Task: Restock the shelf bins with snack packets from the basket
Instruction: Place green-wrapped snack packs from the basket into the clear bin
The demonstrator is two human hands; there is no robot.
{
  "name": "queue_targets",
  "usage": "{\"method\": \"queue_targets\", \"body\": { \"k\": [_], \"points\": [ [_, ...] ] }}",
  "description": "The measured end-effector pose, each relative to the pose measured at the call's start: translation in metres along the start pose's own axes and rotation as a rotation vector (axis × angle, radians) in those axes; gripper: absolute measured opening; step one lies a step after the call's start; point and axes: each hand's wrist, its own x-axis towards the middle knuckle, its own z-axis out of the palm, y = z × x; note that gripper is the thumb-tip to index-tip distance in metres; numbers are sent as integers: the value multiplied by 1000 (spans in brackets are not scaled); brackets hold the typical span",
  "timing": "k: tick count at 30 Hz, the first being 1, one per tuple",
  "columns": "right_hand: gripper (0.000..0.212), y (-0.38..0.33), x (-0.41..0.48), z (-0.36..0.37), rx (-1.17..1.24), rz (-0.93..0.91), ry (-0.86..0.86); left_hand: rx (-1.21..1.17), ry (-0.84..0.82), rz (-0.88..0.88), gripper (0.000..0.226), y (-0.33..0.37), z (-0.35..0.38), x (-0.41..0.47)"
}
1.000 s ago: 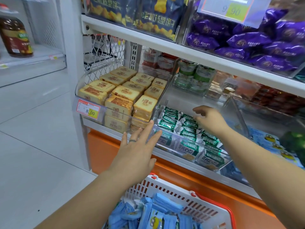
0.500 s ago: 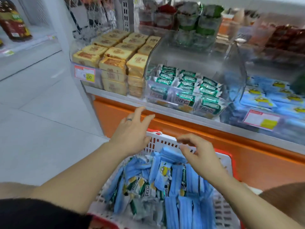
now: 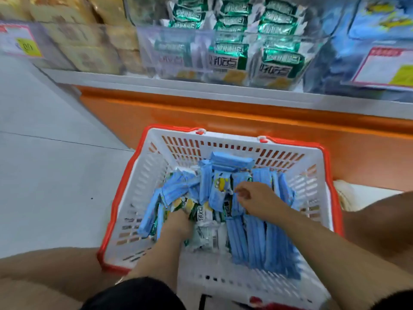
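Observation:
A white basket with a red rim [image 3: 223,139] stands on the floor in front of me. It holds several blue snack packets [image 3: 257,238] and some green-and-white packets [image 3: 203,215]. My left hand [image 3: 178,224] is pushed down among the green-and-white packets, its fingers hidden by them. My right hand [image 3: 257,198] lies on the blue packets with curled fingers, thumb and fingertips pinching the top of one. Above, a clear shelf bin [image 3: 225,52] holds rows of green packets.
An orange shelf base [image 3: 223,113] runs behind the basket. Left of the green bin is a bin of yellow packets [image 3: 89,41]; right of it a bin of blue packets [image 3: 357,30] with a price tag [image 3: 384,66]. Grey floor [image 3: 44,175] lies to the left. My knees flank the basket.
Both hands came down from the shelf bin into the basket. My view tilted down. The left hand dug into the green-and-white packets; the right settled on the blue ones.

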Motion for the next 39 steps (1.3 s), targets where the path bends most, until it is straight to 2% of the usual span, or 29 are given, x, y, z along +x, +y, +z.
{"method": "queue_targets", "body": {
  "k": [2, 6, 9, 12, 17, 20, 23, 25, 27, 29, 31, 32, 36, 39],
  "points": [
    [29, 1, 3, 5, 12, 11, -28, 8, -86, -34, 35, -3, 14, 5],
    [29, 1, 7, 12, 42, 15, -37, -95, -170, -56, 84, -2, 31, 2],
    [28, -2, 10, 17, 59, 21, -51, -148, -202, -50, 99, -3, 39, 2],
    [26, -3, 10, 20, 61, 31, -65, -125, -228, -46, 100, -4, 41, 2],
    [28, -6, 7, 16, 58, 31, -59, -36, -207, -49, 87, 0, 37, 1],
    [27, -10, 1, 10, 60, 22, -41, -73, -261, -57, 76, 7, 14, -9],
    [25, -18, -7, 3, 65, 5, -76, -77, -407, -15, 58, 9, -28, -19],
    [33, -30, -13, -6, 42, -28, -141, -203, -457, 38, 45, 15, -67, -31],
    [42, -42, -22, -23, 80, -74, -192, -394, -495, 77, 46, 26, -103, -45],
    [46, -53, -34, -44, 181, -143, -203, -626, -540, 105, 53, 36, -133, -63],
    [44, -63, -48, -61, 311, -229, -190, -795, -583, 137, 69, 42, -157, -82],
    [42, -69, -55, -68, 369, -266, -162, -833, -598, 170, 71, 45, -167, -93],
    [35, -96, -79, -94, 526, -373, -4, -904, -645, 340, 56, 57, -200, -136],
    [33, -112, -94, -111, 565, -434, 67, -943, -639, 426, 60, 64, -215, -158]
  ]
}}
